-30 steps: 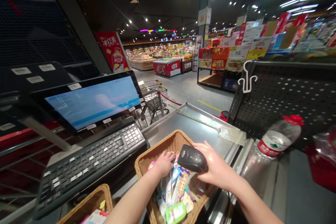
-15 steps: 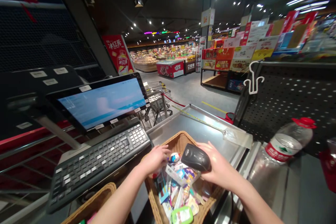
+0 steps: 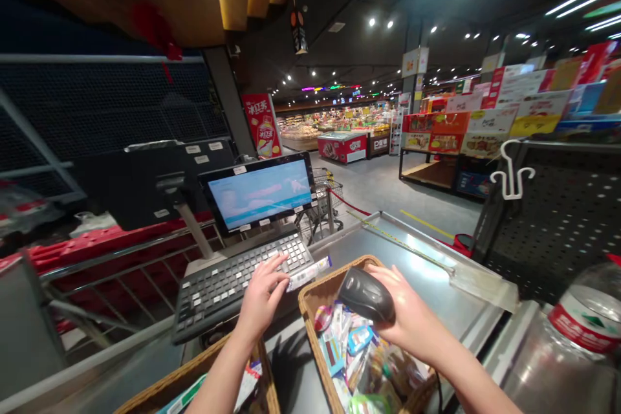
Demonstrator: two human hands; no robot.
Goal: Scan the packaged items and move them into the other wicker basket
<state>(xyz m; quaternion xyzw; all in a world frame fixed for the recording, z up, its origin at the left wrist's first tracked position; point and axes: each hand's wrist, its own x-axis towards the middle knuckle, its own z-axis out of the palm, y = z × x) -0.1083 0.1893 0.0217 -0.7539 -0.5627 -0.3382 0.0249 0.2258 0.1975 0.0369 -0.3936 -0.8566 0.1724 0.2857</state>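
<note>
My right hand (image 3: 412, 314) is wrapped round a black handheld barcode scanner (image 3: 366, 296), which hangs over the right wicker basket (image 3: 306, 301). Small packaged goods (image 3: 347, 339) lie jumbled in that basket, among them a blue pack (image 3: 359, 339) and a green-edged one (image 3: 369, 404). At the near right of the keyboard (image 3: 228, 284), my left hand (image 3: 262, 297) pinches a slim white package with a purple end (image 3: 310, 273), which sticks out to the right. Its fingertips overlap the keys in view, and whether they touch them I cannot tell.
A monitor (image 3: 262, 193) stands behind the keyboard. Another wicker basket (image 3: 272, 378) with packs in it is at the lower left. Beyond the right basket stretches a metal counter (image 3: 402, 249). A large plastic bottle (image 3: 582, 317) and a black perforated panel (image 3: 563, 207) are at right.
My left hand has moved from the right basket leftward to the keyboard, with the slim package now showing at its fingers. The scanner stays over the basket. My view has turned left.
</note>
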